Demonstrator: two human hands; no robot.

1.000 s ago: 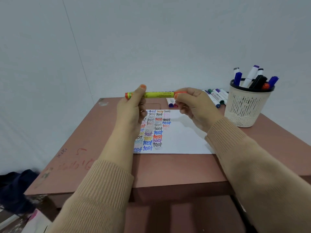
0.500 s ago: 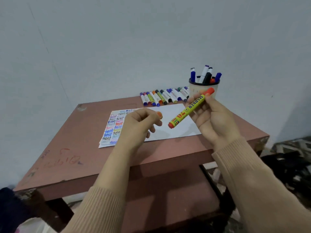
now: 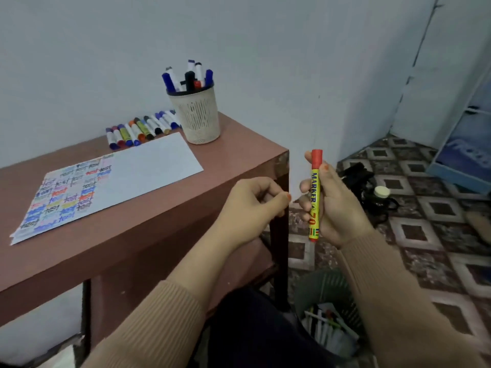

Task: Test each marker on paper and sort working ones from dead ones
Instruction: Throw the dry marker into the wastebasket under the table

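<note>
My right hand (image 3: 337,205) holds a yellow marker with an orange cap (image 3: 315,195) upright, out past the table's right edge and above the floor. My left hand (image 3: 252,205) hovers beside it with fingers curled and nothing in it. On the brown table (image 3: 233,160) lies a white paper (image 3: 148,166) whose left part is covered with coloured "test" scribbles. A row of several markers (image 3: 140,130) lies at the back by the wall. A cream mesh cup (image 3: 196,118) next to them holds several more markers.
A dark mesh bin (image 3: 326,314) with discarded markers stands on the patterned floor below my right arm, beside the table leg. A dark bag and a jar with a pale lid (image 3: 381,193) lie on the floor at the right. A blue box (image 3: 467,155) leans by the wall.
My head has turned right. My right hand has carried the capped marker off the table's right side and turned it upright. My left hand let go of it and moved right.
</note>
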